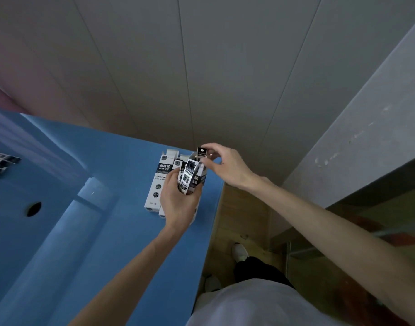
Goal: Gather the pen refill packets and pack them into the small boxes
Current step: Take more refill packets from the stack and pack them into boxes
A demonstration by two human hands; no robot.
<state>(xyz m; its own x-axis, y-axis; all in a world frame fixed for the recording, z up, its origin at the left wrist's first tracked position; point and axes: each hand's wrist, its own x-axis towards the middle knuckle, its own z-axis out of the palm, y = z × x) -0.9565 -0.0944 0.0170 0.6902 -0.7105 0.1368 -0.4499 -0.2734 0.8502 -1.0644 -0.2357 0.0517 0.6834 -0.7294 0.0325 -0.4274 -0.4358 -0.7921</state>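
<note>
White shirt fabric (244, 307) fills the bottom edge under the camera, with a dark trouser leg (256, 269) and a pale shoe (240, 251) on the floor beside the blue table (60, 231). At the far left edge of that table lie a few loose refill packets (0, 164), well apart from both hands. A round dark hole (33, 209) sits in the tabletop further in.

Near the table's right corner stand the small boxes (158, 182), white and black, upright, their top flaps open. The left hand (179, 203) reaches up from below, forearm extended, and its curled fingers grip a bundle of packets (188, 176) in front of the boxes; the bundle tilts slightly and its lower end is hidden in the palm. It probably holds 2 or 3 packets, though the print blurs together.

Just right of it, the right hand (225, 164) comes in from the right with the wrist bent, thumb and forefinger pinching the black top of 1 packet (201, 151) that stands above a box opening.
</note>
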